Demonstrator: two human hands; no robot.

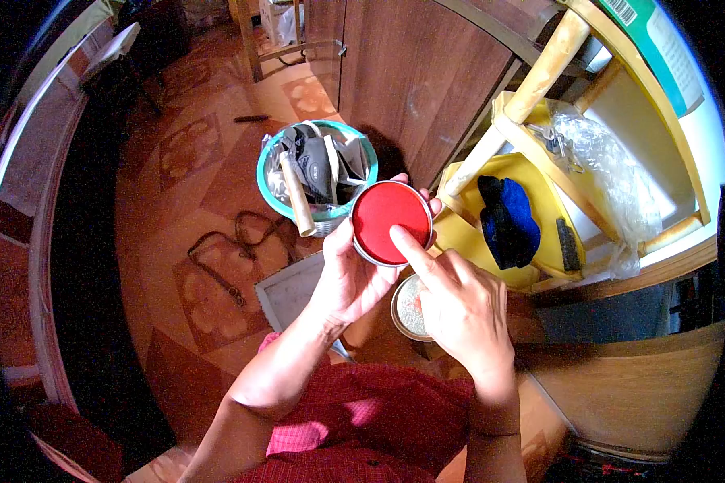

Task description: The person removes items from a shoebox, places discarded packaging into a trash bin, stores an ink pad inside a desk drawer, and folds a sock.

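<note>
My left hand (348, 283) holds a shallow round tin (385, 216) with a flat red face and a silvery rim. The thumb lies along its near left edge, and fingertips show past its far right side. My right hand (465, 314) has its index finger stretched out, the tip touching the lower right of the red face. Its other fingers are partly curled, with nothing visible in them. Under the right hand, partly covered by it, is a round container (409, 310) with a pale, speckled surface.
Beyond the tin stands a teal-rimmed bucket (263, 173) holding black items and a light stick. To the right, dark blue cloth (511, 221) lies on something yellow (544, 169) beside a wooden frame (540, 68). A strap (217, 258) lies on the floor.
</note>
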